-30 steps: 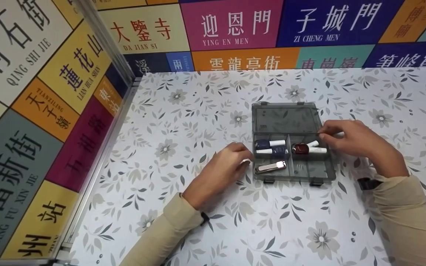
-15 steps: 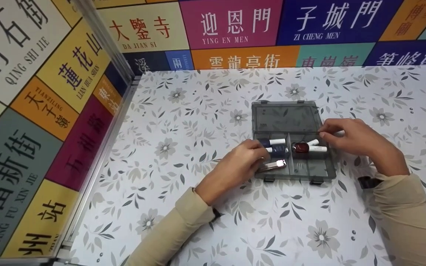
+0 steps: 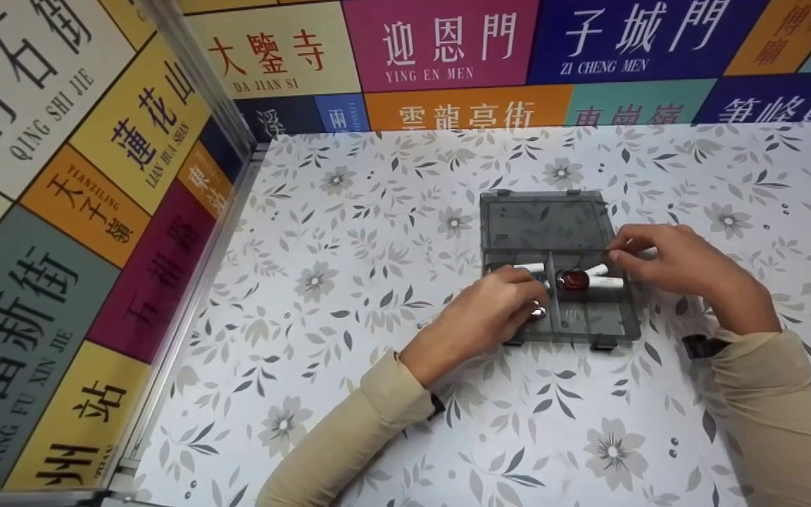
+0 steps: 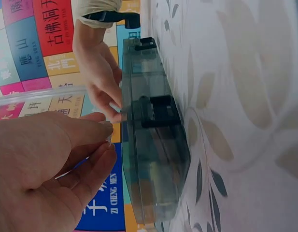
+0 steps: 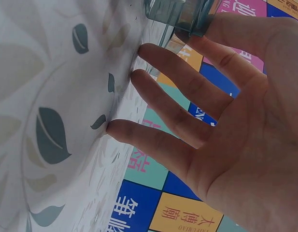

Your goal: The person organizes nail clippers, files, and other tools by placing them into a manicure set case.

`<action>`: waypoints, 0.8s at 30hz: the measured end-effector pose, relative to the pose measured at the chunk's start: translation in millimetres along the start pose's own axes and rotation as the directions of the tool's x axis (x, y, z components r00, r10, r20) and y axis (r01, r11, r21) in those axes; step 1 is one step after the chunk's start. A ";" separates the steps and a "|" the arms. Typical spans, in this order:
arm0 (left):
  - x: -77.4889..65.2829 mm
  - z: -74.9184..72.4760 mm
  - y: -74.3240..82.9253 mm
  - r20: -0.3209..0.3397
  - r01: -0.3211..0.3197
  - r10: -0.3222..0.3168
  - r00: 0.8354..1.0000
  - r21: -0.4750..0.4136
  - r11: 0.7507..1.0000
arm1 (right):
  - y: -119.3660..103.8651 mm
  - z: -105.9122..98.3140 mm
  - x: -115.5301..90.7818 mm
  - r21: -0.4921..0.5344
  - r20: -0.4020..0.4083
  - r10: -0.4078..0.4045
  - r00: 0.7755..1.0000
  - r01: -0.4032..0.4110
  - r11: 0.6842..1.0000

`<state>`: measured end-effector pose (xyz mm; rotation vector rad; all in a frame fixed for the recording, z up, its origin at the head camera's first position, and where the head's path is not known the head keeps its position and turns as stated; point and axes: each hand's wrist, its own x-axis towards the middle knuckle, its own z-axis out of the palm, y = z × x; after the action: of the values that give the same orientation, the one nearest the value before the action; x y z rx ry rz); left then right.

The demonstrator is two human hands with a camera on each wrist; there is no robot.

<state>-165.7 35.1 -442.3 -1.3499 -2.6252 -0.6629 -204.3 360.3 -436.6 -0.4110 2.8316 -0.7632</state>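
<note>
A smoky see-through plastic box [image 3: 546, 222] lies on the table with its lid folded back. My left hand [image 3: 486, 310] is over its left compartments, thumb and fingers pinching a small whitish thing [image 4: 109, 140], mostly hidden; I cannot tell its kind. Beneath that hand, the shiny end of a nail clipper [image 3: 538, 310] and a white nail polish cap [image 3: 533, 267] show. A dark red nail polish bottle [image 3: 574, 280] with a white cap lies in the back right compartment. My right hand [image 3: 687, 271] pinches the box's right edge between thumb and index finger, the other fingers spread down to the tablecloth.
A white tablecloth [image 3: 349, 225] with grey leaves and flowers covers the table. Printed panels [image 3: 441, 49] with large characters stand along the back and left side, meeting at a metal corner post [image 3: 215, 77]. The box's latches [image 3: 602, 346] face the near side.
My left hand has moved right from beside the box to over its left compartments, carrying the small white thing and covering most of the clipper and blue bottles. The right hand stays put.
</note>
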 end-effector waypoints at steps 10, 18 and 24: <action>11.4 6.7 8.0 -0.010 -0.047 0.046 0.999 -0.040 0.998 | 0.2 -0.5 -0.2 0.000 0.004 0.002 1.000 -0.002 1.000; 17.9 14.0 12.0 0.007 -0.036 0.036 0.999 -0.054 0.998 | 0.7 -0.3 0.6 -0.009 -0.003 -0.002 1.000 0.002 1.000; 23.7 19.5 13.9 0.031 -0.058 0.060 0.998 -0.061 0.996 | 1.3 -0.3 0.6 -0.009 0.002 0.002 1.000 -0.002 1.000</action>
<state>-166.9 68.2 -448.3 -1.4614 -2.5985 -0.7237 -205.2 361.4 -437.1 -0.4106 2.8336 -0.7498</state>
